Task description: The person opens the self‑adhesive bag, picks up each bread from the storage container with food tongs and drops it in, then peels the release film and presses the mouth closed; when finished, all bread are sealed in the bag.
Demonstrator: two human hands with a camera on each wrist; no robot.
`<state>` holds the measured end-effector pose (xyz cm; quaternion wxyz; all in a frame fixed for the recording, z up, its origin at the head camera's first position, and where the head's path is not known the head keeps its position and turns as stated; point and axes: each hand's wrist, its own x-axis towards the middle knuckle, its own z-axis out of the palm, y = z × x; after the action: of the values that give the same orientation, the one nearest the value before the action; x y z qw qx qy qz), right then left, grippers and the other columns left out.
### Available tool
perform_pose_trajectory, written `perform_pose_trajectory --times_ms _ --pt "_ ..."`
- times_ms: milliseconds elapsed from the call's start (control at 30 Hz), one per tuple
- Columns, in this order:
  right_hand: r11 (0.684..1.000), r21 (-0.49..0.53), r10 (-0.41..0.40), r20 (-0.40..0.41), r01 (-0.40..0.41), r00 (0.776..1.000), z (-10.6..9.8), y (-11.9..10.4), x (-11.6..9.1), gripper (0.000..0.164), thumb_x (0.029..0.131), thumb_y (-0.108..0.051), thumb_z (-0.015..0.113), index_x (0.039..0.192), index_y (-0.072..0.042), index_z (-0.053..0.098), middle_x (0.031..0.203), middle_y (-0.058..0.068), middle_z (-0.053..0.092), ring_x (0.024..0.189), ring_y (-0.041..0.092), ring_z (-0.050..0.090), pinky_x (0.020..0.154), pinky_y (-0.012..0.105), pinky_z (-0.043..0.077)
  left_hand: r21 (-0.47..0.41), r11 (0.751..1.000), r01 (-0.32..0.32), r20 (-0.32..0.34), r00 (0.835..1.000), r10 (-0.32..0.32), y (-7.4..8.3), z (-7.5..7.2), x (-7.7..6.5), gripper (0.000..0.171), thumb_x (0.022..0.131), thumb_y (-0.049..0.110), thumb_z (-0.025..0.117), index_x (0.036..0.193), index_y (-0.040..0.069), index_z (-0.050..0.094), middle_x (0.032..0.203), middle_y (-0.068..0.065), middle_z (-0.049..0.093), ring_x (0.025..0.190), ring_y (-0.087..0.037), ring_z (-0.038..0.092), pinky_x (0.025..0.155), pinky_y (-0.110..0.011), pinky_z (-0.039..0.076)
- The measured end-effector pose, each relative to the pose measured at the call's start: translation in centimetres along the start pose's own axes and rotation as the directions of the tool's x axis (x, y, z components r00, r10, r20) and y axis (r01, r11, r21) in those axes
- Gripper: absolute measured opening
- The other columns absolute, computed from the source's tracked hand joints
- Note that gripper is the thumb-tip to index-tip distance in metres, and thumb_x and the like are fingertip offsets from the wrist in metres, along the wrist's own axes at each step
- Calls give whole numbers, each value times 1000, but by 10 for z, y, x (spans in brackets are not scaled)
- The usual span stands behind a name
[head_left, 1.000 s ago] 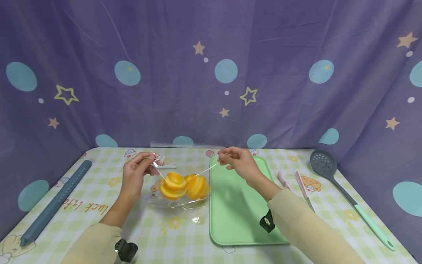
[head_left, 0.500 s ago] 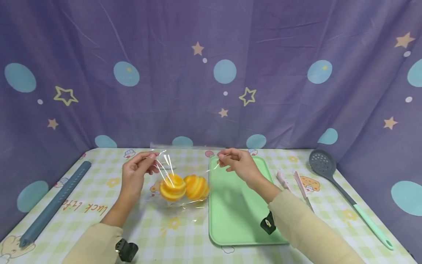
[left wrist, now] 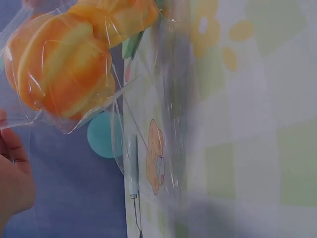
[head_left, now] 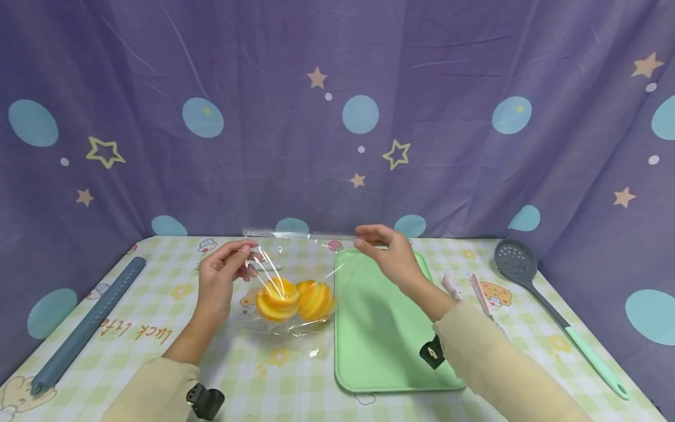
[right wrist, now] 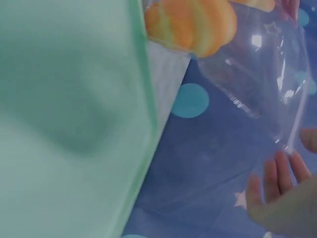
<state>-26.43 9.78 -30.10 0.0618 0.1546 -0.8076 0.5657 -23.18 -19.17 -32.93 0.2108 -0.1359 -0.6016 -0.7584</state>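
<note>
A clear zip bag (head_left: 295, 258) stands upright over the table, with two ridged orange-and-yellow round pieces (head_left: 315, 300) in its lower part. My left hand (head_left: 224, 266) pinches the bag's left side below the zip strip. At the bag's upper right corner is my right hand (head_left: 387, 252), thumb and fingers apart. In the right wrist view that corner lies near the fingertips of the right hand (right wrist: 282, 193); whether they touch it is unclear. The left wrist view shows the round pieces (left wrist: 64, 64) through the film, with part of the left hand (left wrist: 15, 173) at the edge.
Right of the bag lies a green tray (head_left: 379, 334). Beyond it are a pink-handled knife (head_left: 481, 293), another pink item (head_left: 452, 285) and a grey skimmer (head_left: 519, 264) with a mint handle. A long slate-blue bar (head_left: 89, 328) lies left; a pale-handled tool (left wrist: 132, 163) lies behind the bag.
My right hand has let go of the bag's right side and moved up to the zip corner, its fingers spread more. The left hand keeps its pinch, almost in place.
</note>
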Motion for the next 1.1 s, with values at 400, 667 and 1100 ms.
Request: perform_pose_trajectory --times_ms 400,667,1100 --pt "853 -255 -466 17 455 885 49 -57 3 14 81 -23 70 94 -18 70 93 -11 62 91 6 53 76 24 45 -4 999 -35 21 999 35 3 4 -1 22 90 6 56 99 -13 60 73 -10 66 50 -16 55 45 -21 43" --pt "781 -356 -453 245 514 858 87 -78 9 20 86 -29 63 103 -20 68 100 -10 60 97 9 51 85 26 40 46 998 -43 20 999 42 7 5 -4 20 89 5 57 101 -11 62 71 -9 64 49 -16 54 45 -22 43" --pt "801 -393 -400 212 452 892 109 -87 23 16 85 -31 63 94 -19 69 86 -12 62 79 3 54 70 15 42 165 983 -75 28 997 71 10 7 -2 17 88 4 59 101 -6 62 68 -9 66 47 -18 52 45 -22 42"
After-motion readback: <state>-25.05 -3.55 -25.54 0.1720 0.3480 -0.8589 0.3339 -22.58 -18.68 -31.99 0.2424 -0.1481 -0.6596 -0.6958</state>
